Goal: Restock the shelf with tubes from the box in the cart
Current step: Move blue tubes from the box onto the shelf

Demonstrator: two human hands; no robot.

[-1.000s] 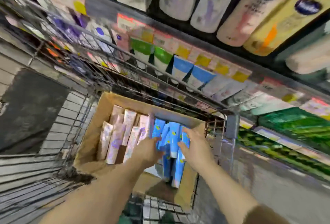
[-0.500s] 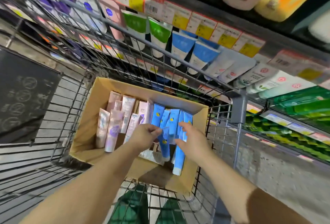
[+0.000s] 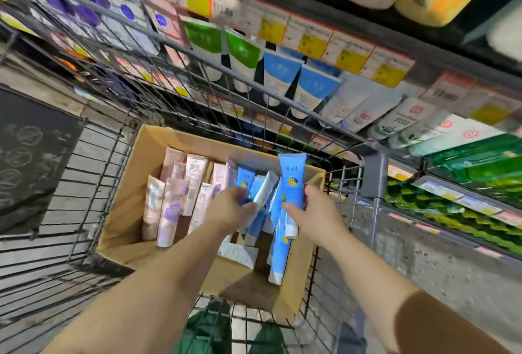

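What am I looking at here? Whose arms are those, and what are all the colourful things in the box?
These are a person's arms, filmed by a camera worn on their head, so you see what they see, looking down. In front is a wire shopping cart with a cardboard box inside. The box holds tubes: pink and purple tubes on the left, blue tubes on the right. The right hand holds one blue tube raised above the box. The left hand grips another tube among the blue ones. Behind the cart is a shop shelf with yellow price tags and similar blue tubes.
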